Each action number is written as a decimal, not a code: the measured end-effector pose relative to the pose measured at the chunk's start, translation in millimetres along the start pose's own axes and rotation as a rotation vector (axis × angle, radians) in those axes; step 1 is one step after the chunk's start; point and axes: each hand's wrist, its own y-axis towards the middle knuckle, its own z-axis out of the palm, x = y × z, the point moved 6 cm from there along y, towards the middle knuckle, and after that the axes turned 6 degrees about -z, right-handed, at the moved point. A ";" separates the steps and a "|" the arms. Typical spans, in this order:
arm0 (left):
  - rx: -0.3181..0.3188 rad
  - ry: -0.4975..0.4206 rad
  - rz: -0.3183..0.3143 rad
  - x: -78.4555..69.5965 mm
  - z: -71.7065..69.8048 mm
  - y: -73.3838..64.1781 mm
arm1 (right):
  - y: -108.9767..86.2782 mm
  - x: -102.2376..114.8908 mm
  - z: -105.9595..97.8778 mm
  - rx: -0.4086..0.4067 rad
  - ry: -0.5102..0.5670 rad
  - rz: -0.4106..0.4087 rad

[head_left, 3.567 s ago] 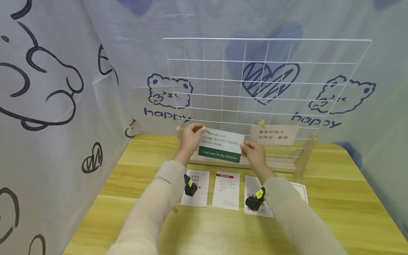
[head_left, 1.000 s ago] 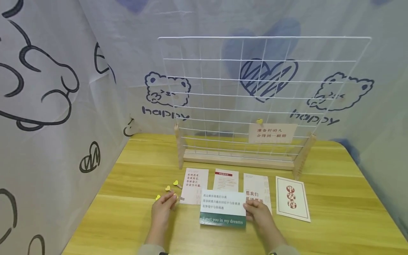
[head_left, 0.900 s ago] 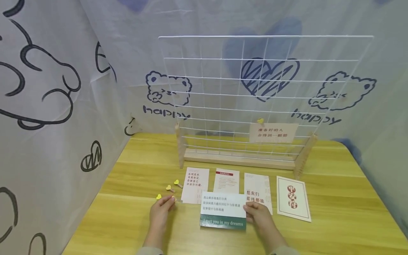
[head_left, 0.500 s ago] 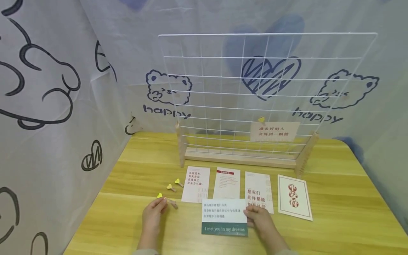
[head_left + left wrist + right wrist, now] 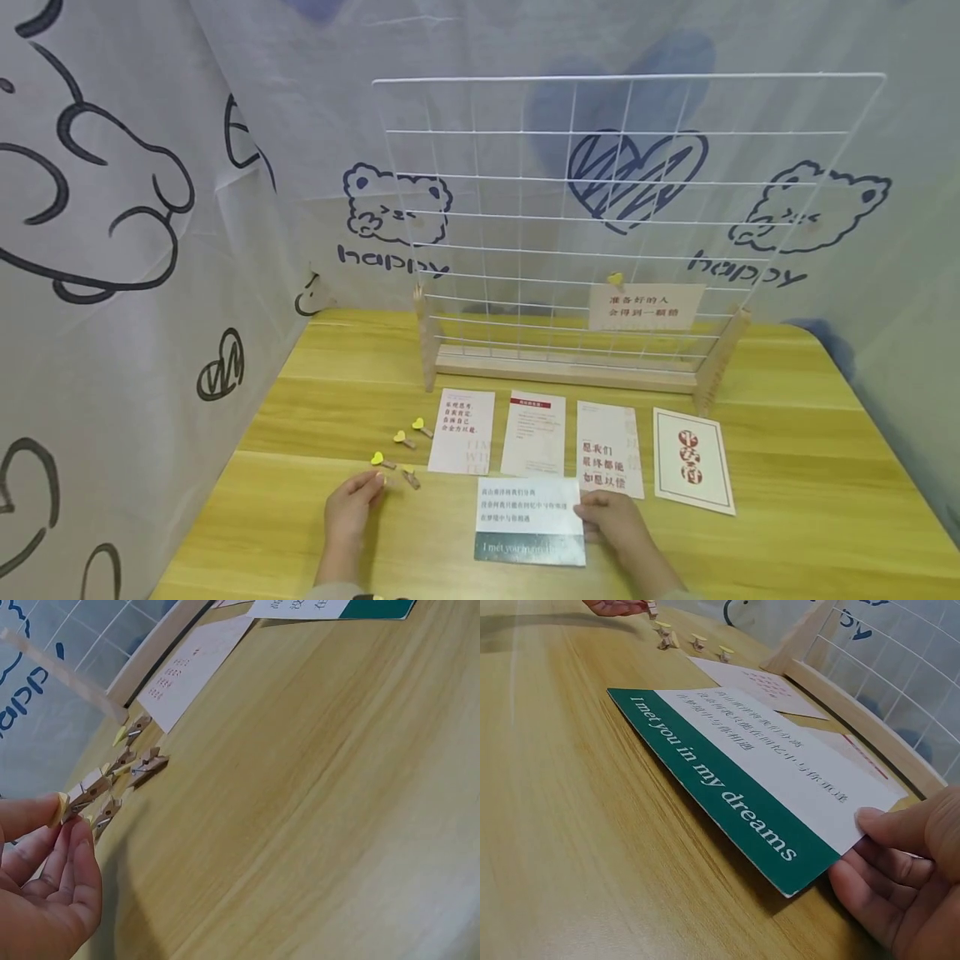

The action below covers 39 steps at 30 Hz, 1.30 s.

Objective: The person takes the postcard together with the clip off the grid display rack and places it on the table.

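Note:
My left hand (image 5: 347,510), low on the left, pinches a small wooden clothespin (image 5: 88,791) by its yellow heart end, between thumb and fingers. Just beyond it, several more heart clothespins (image 5: 406,439) lie on the wooden table. My right hand (image 5: 618,523) grips the right edge of a white and green card (image 5: 529,507), thumb on top and fingers beneath. In the right wrist view the green band of this card (image 5: 712,787) reads "I met you in my dreams". The card is held tilted, close over the table, and overlaps the lower edges of cards behind it.
A white wire grid (image 5: 525,208) on a wooden stand (image 5: 562,371) rises at the back. One pale card (image 5: 647,307) hangs on its right side from a yellow heart clothespin (image 5: 616,280). A row of cards, including a red-lettered bordered one (image 5: 693,492), lies in front.
Both hands have come down from the grid with the card. My left hand has let go of the card's left side and moved left beside the clothespins; the card has sunk slightly nearer me.

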 end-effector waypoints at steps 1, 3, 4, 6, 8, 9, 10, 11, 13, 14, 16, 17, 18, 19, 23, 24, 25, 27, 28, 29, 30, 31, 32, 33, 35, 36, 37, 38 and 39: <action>-0.002 0.013 -0.005 1.3 -0.9 0.6 | 0.1 -0.8 0.1 0.007 -0.012 -0.005; -0.004 0.035 -0.016 3.5 -2.8 1.5 | 0.0 -2.1 0.9 0.019 -0.015 -0.008; -0.007 0.038 -0.022 4.3 -3.8 1.6 | -0.1 -2.7 1.2 0.024 -0.009 -0.006; -0.018 0.051 -0.037 6.2 -5.1 1.9 | -0.8 -3.2 1.5 0.026 0.000 0.005; -0.030 0.079 -0.045 7.9 -5.9 2.3 | -1.1 -2.5 1.4 0.026 -0.008 0.004; -0.040 0.095 -0.047 8.6 -5.9 2.6 | -1.2 -2.2 1.4 0.029 -0.010 0.001; -0.049 0.117 -0.047 9.5 -5.8 3.2 | -1.4 -2.1 1.3 0.032 -0.012 -0.002; -0.058 0.136 -0.043 10.0 -5.7 4.0 | -1.6 -1.8 1.3 0.036 -0.013 -0.006; -0.072 0.176 -0.028 10.0 -5.0 5.5 | -1.8 -1.5 1.3 0.040 -0.009 -0.009; -0.075 0.190 -0.023 9.8 -4.6 6.1 | -1.8 -1.3 1.5 0.044 -0.005 -0.009; -0.081 0.227 -0.011 8.7 -3.8 7.5 | -2.0 -0.7 1.5 0.048 -0.005 -0.005; -0.080 0.239 -0.006 7.9 -3.4 8.0 | -2.1 -0.2 1.6 0.050 -0.005 -0.002; -0.075 0.255 -0.004 7.2 -2.9 8.6 | -2.0 0.2 1.6 0.052 -0.004 0.002; -0.073 0.273 0.000 6.2 -2.4 9.0 | -1.9 0.5 1.6 0.054 -0.005 0.005; -0.059 0.374 0.019 1.6 -0.9 10.9 | -1.5 1.5 0.8 0.065 -0.011 0.013; -0.055 0.408 0.023 0.3 -0.7 11.3 | -1.2 1.6 0.5 0.069 -0.011 0.015; -0.051 0.439 0.032 -1.3 -0.3 11.5 | -1.0 1.6 0.2 0.072 -0.012 0.022; -0.040 0.493 0.035 -3.2 -0.3 12.9 | -0.7 2.2 -0.2 0.087 -0.014 0.032; -0.032 0.508 0.037 -3.8 -0.1 13.1 | -0.6 2.5 -0.6 0.095 -0.018 0.035; -0.027 0.525 0.038 -4.3 0.0 13.4 | -0.7 2.9 -1.1 0.101 -0.020 0.040; -0.022 0.539 0.040 -4.6 0.2 13.8 | -0.7 3.4 -1.5 0.106 -0.022 0.043; -0.017 0.549 0.043 -5.0 0.2 14.3 | -0.9 3.7 -2.1 0.110 -0.021 0.047; -0.017 0.555 0.037 -5.0 0.0 14.6 | -0.9 3.9 -2.6 0.113 -0.017 0.047; -0.011 0.559 0.038 -5.3 0.4 14.5 | -1.2 3.8 -3.2 0.113 -0.011 0.050; -0.001 0.555 0.026 -5.0 0.6 14.6 | -2.0 3.4 -4.3 0.111 0.009 0.056; 0.006 0.547 0.017 -4.5 0.6 14.8 | -2.5 3.1 -4.8 0.110 0.019 0.057; 0.013 0.533 0.004 -3.8 0.6 14.8 | -2.9 2.6 -5.3 0.109 0.031 0.058; 0.020 0.518 -0.005 -3.3 0.8 14.8 | -3.2 2.3 -5.7 0.109 0.040 0.057; 0.031 0.500 -0.010 -2.8 0.9 15.0 | -3.6 2.2 -6.1 0.109 0.048 0.056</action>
